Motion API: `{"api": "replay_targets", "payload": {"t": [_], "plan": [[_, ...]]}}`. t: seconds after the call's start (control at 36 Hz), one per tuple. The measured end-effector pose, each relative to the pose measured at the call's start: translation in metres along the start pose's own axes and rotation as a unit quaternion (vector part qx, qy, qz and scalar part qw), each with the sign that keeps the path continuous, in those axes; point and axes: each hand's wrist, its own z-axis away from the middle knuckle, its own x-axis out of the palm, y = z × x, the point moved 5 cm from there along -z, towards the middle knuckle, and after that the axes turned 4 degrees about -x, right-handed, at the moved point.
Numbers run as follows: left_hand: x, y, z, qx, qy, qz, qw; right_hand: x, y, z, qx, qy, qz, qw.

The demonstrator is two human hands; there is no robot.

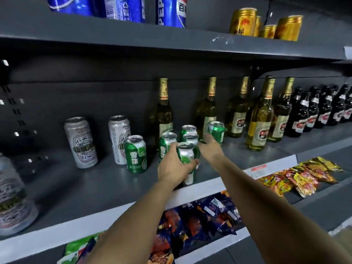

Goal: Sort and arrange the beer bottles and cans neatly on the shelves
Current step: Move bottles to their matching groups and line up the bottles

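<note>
The grey middle shelf (106, 187) carries the drinks, all standing upright with tops up: 5 clear gold-necked bottles (260, 119) along the back, dark bottles (304, 115) to their right, 2 tall silver cans (81, 142) at left. A cluster of green cans (135, 154) sits mid-shelf. The left hand (174, 169) wraps its fingers around the front green can (187, 155), upright near the shelf lip. The right hand (210, 147) reaches behind it, touching a rear green can (217, 131), slightly tilted; I cannot tell its grip.
</note>
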Motion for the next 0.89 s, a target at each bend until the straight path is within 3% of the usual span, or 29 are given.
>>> {"api": "replay_targets", "payload": {"t": [0.17,0.28,0.47,0.67,0.78,0.89], "plan": [[-0.003,-0.003,0.007,-0.026,0.057,0.015,0.998,0.016,0.003,-0.017,0.016,-0.086,-0.131,0.987],[-0.018,-0.008,0.020,-0.027,0.091,-0.020,0.995,0.026,0.006,-0.013,-0.008,-0.128,-0.125,0.984],[-0.075,-0.030,0.050,-0.072,0.162,-0.040,0.983,0.026,-0.003,0.006,-0.080,-0.024,0.112,0.990],[-0.156,-0.069,0.093,-0.120,0.280,-0.030,0.952,0.047,-0.067,0.065,-0.181,0.138,0.086,0.970],[-0.206,-0.100,0.124,-0.141,0.317,-0.039,0.937,0.079,-0.110,0.109,-0.216,0.143,0.065,0.964],[-0.253,-0.133,0.154,-0.152,0.343,-0.050,0.925,0.125,-0.145,0.158,-0.254,0.099,0.048,0.961]]}}
